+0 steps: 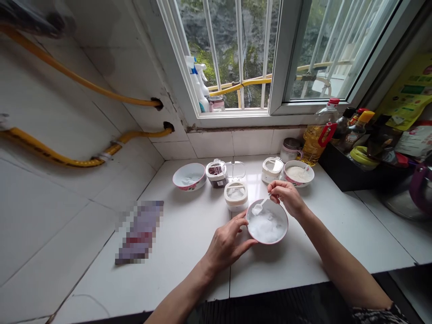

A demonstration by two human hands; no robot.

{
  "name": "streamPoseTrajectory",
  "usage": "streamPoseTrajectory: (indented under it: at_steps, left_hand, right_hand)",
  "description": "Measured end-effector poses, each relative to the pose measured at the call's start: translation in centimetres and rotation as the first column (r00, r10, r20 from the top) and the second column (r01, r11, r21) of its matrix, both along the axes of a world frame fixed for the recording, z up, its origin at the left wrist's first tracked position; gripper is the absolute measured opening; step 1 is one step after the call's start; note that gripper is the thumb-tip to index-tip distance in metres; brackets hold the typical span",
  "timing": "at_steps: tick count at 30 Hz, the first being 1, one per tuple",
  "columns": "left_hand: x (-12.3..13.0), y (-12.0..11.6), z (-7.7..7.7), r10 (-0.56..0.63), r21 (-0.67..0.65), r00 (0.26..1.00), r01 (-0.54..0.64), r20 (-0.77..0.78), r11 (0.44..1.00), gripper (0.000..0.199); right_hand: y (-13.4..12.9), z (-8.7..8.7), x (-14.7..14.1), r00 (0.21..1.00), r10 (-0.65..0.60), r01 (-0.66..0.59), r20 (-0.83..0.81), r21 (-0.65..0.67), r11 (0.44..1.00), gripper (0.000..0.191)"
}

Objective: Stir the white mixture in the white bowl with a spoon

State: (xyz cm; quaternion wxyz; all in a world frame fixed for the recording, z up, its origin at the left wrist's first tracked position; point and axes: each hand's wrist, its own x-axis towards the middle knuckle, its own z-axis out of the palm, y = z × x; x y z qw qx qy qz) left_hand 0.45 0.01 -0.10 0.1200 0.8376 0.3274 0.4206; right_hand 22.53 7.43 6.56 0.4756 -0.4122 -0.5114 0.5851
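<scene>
Right grip (285,195) on white spoon (257,209)

Backlit by window (236,54); dim left wall (50,180); edges stretched; patch pixelated

Before you, the bench (189,234) has smooth, glossy white tile; the round pink-rimmed bowl of white grains (267,221) looks like glazed ceramic, the small white spoon (257,209) smooth plastic, the tall oil bottle (315,135) clear, shiny plastic.
</scene>
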Motion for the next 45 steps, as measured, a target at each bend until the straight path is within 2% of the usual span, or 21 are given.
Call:
streamPoseTrajectory:
  at_steps: [3, 6, 8, 11, 12, 13, 14, 17, 19, 22, 27, 30, 34, 38, 42, 45]
  left_hand:
    - [0.0, 0.0, -0.2, 0.004, 0.001, 1.0, -0.004, 0.006, 1.0, 0.03]
    - [0.1, 0.1, -0.3, 0.009, 0.003, 1.0, -0.009, 0.013, 1.0, 0.031]
    - [0.1, 0.1, -0.3, 0.012, 0.003, 1.0, -0.012, 0.015, 1.0, 0.031]
    - [0.1, 0.0, -0.2, 0.016, 0.008, 1.0, -0.016, 0.009, 1.0, 0.03]
    - [0.1, 0.0, -0.2, 0.015, 0.011, 1.0, -0.016, 0.007, 1.0, 0.03]
    - [0.1, 0.0, -0.2, 0.013, 0.012, 1.0, -0.013, 0.006, 1.0, 0.029]
    - [0.1, 0.0, -0.2, 0.011, 0.013, 1.0, -0.012, 0.007, 1.0, 0.029]
    - [0.0, 0.0, -0.3, 0.003, 0.014, 1.0, -0.003, 0.008, 1.0, 0.028]
    - [-0.2, 0.0, -0.4, 0.005, 0.0, 1.0, -0.005, -0.008, 1.0, 0.027]
    - [-0.3, 0.1, -0.5, 0.01, 0.02, 1.0, -0.01, -0.001, 1.0, 0.028]
    - [-0.2, 0.0, -0.2, -0.002, 0.02, 1.0, 0.002, -0.015, 1.0, 0.026]
    - [-0.1, -0.1, 0.0, -0.001, 0.025, 1.0, 0.001, -0.017, 1.0, 0.026]
    - [-0.1, -0.1, 0.0, 0.007, 0.007, 1.0, -0.007, -0.003, 1.0, 0.025]
    - [0.0, 0.0, -0.1, -0.007, 0.007, 1.0, 0.007, 0.021, 1.0, 0.027]
    - [-0.1, 0.0, -0.1, -0.003, -0.003, 1.0, 0.003, -0.007, 1.0, 0.029]
    - [-0.2, 0.0, -0.2, 0.004, -0.002, 1.0, -0.004, -0.024, 1.0, 0.029]
  right_hand:
    - [-0.2, -0.1, -0.6, 0.998, -0.063, 0.064, -0.016, 0.091, 0.994, 0.011]
    - [-0.7, -0.5, -1.6, 0.988, -0.125, 0.093, 0.087, 0.308, 0.947, 0.017]
    - [-1.1, -0.8, -2.1, 0.954, -0.167, 0.015, 0.25, 0.515, 0.857, 0.017]
    - [-1.5, -0.9, -2.4, 0.87, -0.244, -0.169, 0.429, 0.724, 0.669, 0.02]
    - [-1.5, -0.9, -2.2, 0.859, -0.261, -0.191, 0.44, 0.749, 0.635, 0.021]
    - [-1.6, -0.8, -2.0, 0.86, -0.273, -0.179, 0.431, 0.757, 0.629, 0.021]
    - [-1.6, -0.6, -1.7, 0.871, -0.279, -0.143, 0.406, 0.75, 0.646, 0.02]
    - [-1.5, -0.3, -0.6, 0.913, -0.269, -0.001, 0.306, 0.662, 0.749, 0.016]
    - [-1.4, -0.1, 0.0, 0.928, -0.252, 0.035, 0.274, 0.61, 0.792, 0.016]
    - [-1.3, -0.2, 0.3, 0.909, -0.224, -0.052, 0.352, 0.628, 0.777, 0.015]
    - [-1.6, -0.5, -0.3, 0.824, -0.11, -0.315, 0.556, 0.61, 0.727, 0.016]
    - [-1.9, -0.6, -0.5, 0.776, -0.087, -0.376, 0.625, 0.569, 0.732, 0.019]
    - [-2.3, -0.4, -0.8, 0.798, 0.081, -0.413, 0.597, 0.445, 0.795, 0.021]
    - [-2.4, 0.2, -0.9, 0.81, 0.207, -0.463, 0.549, 0.381, 0.8, 0.017]
    - [-2.2, 0.7, -0.4, 0.863, 0.168, -0.371, 0.477, 0.371, 0.852, 0.02]
    - [-2.0, 0.9, 0.0, 0.875, 0.071, -0.29, 0.479, 0.399, 0.87, 0.025]
